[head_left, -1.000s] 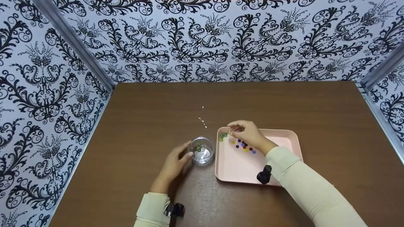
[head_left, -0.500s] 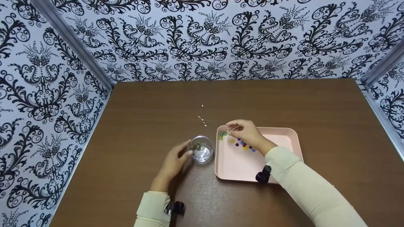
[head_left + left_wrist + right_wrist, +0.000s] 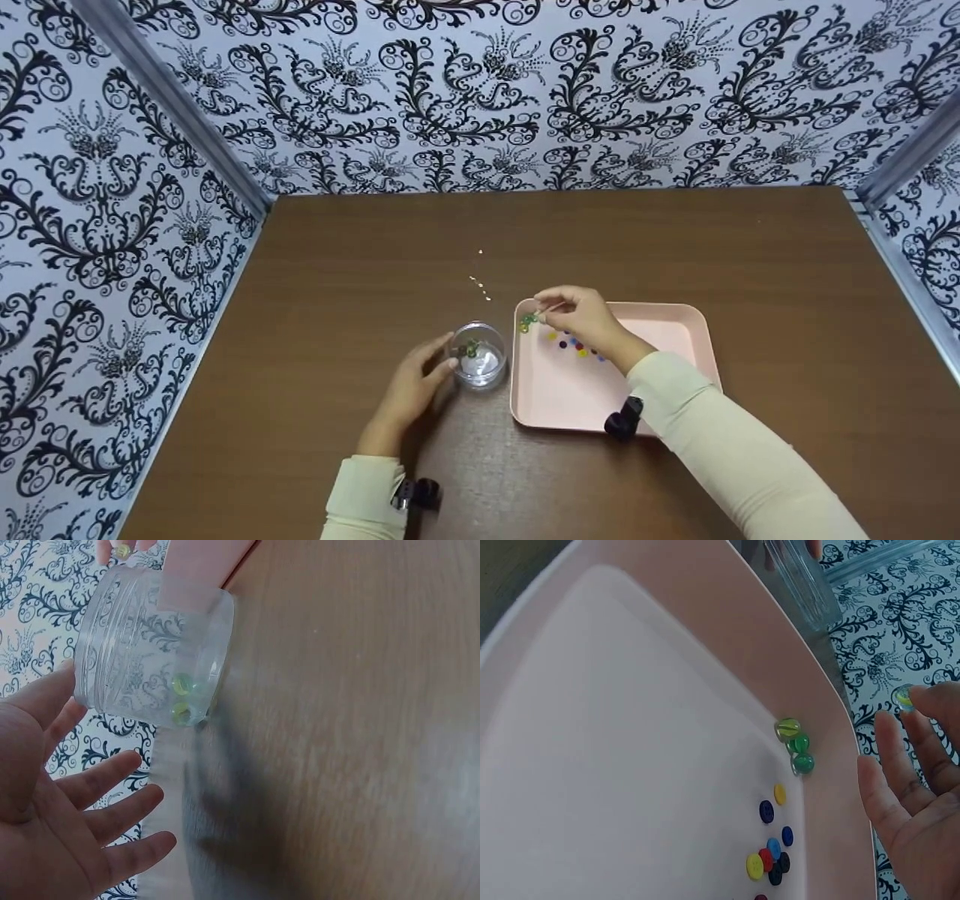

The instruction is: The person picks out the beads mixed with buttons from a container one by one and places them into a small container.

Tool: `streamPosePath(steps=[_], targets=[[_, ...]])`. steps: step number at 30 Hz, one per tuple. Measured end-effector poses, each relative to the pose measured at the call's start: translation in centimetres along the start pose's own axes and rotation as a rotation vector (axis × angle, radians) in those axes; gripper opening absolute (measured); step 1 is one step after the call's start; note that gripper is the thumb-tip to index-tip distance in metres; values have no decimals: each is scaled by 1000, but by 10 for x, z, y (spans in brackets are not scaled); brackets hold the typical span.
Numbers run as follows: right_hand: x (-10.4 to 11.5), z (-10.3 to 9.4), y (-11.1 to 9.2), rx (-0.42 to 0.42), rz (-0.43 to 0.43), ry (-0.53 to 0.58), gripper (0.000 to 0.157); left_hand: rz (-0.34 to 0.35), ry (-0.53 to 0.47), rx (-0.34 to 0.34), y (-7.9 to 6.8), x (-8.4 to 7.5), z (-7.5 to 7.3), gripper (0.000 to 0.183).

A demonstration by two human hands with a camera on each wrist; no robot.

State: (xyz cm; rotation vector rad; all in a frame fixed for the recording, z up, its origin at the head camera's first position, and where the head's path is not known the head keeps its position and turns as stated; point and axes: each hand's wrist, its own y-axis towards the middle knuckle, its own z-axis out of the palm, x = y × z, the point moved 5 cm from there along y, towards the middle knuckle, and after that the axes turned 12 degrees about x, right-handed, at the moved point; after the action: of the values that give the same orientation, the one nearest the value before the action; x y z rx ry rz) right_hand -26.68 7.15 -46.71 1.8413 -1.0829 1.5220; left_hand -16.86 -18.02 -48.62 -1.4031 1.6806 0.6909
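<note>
A clear plastic jar [image 3: 480, 367] stands upright left of the pink tray, with green-yellow marbles [image 3: 181, 697] at its bottom. My left hand [image 3: 412, 386] is at the jar's left side, thumb and forefinger touching it near the rim, the other fingers spread apart. Over the tray's far left corner, my right hand [image 3: 585, 315] pinches a clear marble with a yellow-green swirl [image 3: 904, 697] between thumb and forefinger; its other fingers are extended. Below that hand, several green marbles [image 3: 799, 742] lie against the tray wall.
The pink tray [image 3: 562, 397] also holds several coloured buttons [image 3: 772, 855], partly hidden by the right hand in the head view. Small bright spots [image 3: 480, 285] show on the brown table [image 3: 360, 262] beyond the jar. Patterned walls [image 3: 480, 97] enclose the table.
My right hand has shifted slightly left over the tray corner, keeping its pinch on the marble. The left hand and the jar hold their places.
</note>
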Motion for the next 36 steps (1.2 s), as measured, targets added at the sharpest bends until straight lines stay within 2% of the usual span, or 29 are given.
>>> streamPosePath(steps=[5, 11, 19, 36], targets=[[-1, 2, 0, 6, 24, 37, 34, -7, -5, -6, 0, 1, 0, 44], [5, 6, -4, 14, 10, 38, 32, -2, -7, 8, 1, 3, 1, 45], [-2, 12, -1, 12, 23, 111, 33, -17, -14, -3, 0, 3, 1, 44], [4, 24, 1, -5, 21, 152, 30, -14, -26, -4, 0, 4, 1, 44]])
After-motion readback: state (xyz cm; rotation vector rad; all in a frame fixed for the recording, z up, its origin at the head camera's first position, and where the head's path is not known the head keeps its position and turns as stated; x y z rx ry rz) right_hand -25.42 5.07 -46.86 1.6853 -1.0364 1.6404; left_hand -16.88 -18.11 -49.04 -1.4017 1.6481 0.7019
